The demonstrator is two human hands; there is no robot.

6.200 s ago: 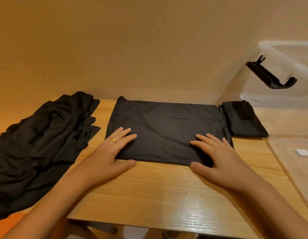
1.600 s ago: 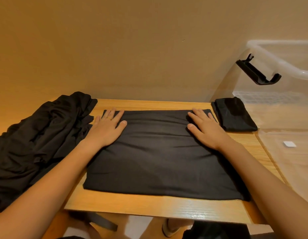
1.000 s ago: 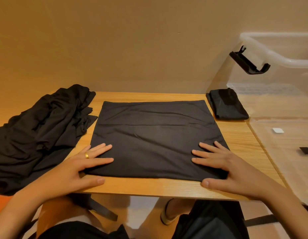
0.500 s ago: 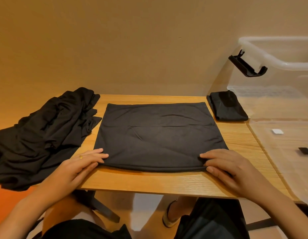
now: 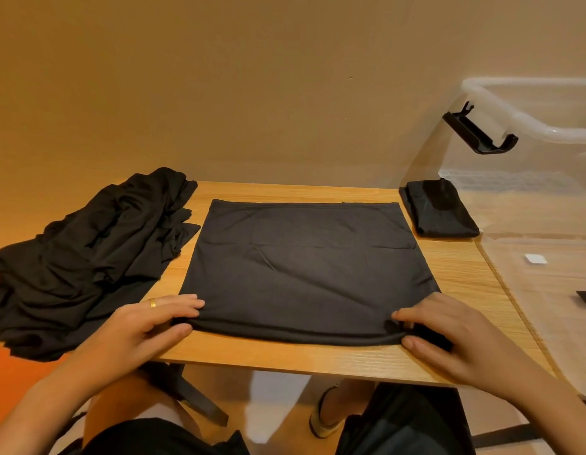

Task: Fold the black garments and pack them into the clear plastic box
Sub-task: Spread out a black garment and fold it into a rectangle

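Observation:
A black garment [image 5: 304,267] lies flat as a folded rectangle in the middle of the wooden table [image 5: 318,359]. My left hand [image 5: 144,326] pinches its near left corner between thumb and fingers. My right hand [image 5: 449,336] pinches its near right corner the same way. A pile of loose black garments [image 5: 81,257] lies at the table's left end. The clear plastic box [image 5: 531,205] stands at the right, and a small folded black garment [image 5: 437,210] shows at its near left corner; whether that bundle is inside the box I cannot tell.
A black clip handle [image 5: 479,133] sticks out from the box's rim. The wall rises right behind the table's far edge. The box's clear lid [image 5: 547,290] lies flat at the right. My knees and the table leg [image 5: 193,395] show below the near edge.
Both hands slid from the garment's far edge to its near edge, then curled from lying flat to pinching the near corners. The garment itself has stayed flat.

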